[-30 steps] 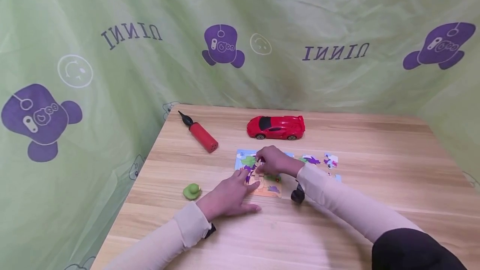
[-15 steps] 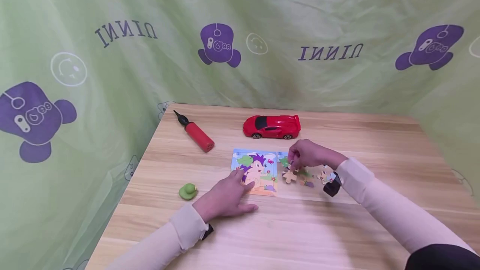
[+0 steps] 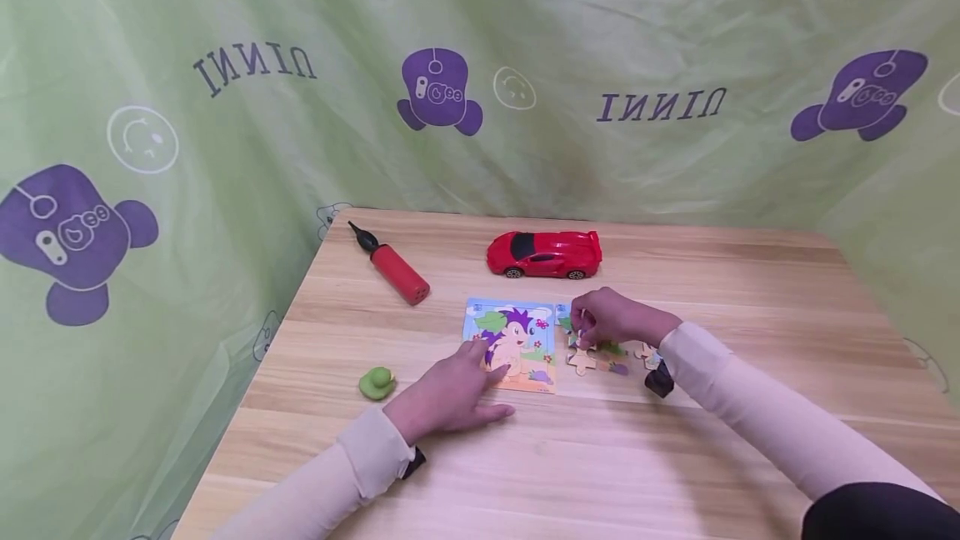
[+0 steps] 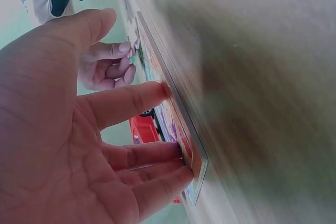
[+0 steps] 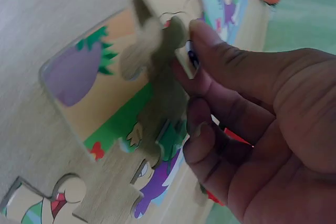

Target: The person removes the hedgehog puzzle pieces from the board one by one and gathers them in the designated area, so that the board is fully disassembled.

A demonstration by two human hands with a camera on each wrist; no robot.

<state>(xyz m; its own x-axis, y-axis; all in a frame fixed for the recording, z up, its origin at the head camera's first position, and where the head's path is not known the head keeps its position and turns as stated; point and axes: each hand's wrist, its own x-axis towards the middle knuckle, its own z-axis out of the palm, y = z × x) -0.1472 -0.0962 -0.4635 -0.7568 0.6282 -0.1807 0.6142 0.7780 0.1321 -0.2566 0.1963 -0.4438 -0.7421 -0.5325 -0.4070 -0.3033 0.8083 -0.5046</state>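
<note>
In the head view a picture board (image 3: 534, 357) showing a purple-spined hedgehog lies flat on the table. My left hand (image 3: 457, 390) rests its fingertips on the board's lower left part; the left wrist view shows these fingers (image 4: 131, 100) nearly straight. Just right of the board, my right hand (image 3: 622, 317) pinches a jigsaw piece (image 5: 185, 61) between thumb and index finger. Loose pieces lie below and around it, among them one with a purple fruit (image 5: 79, 74), a purple one (image 5: 157, 179) and a tan one with a red patch (image 5: 31, 203).
A red toy car (image 3: 546, 254) stands behind the board. The red hand pump (image 3: 400, 273) with a black nozzle lies at the back left. A green rubber duck (image 3: 377, 383) sits left of my left hand. Behind the table (image 3: 570, 465) hangs a green printed curtain (image 3: 315, 148).
My right hand has moved right, from over the board to the loose pieces beside it, uncovering the hedgehog picture. The left hand stays on the board. The head view has shifted slightly.
</note>
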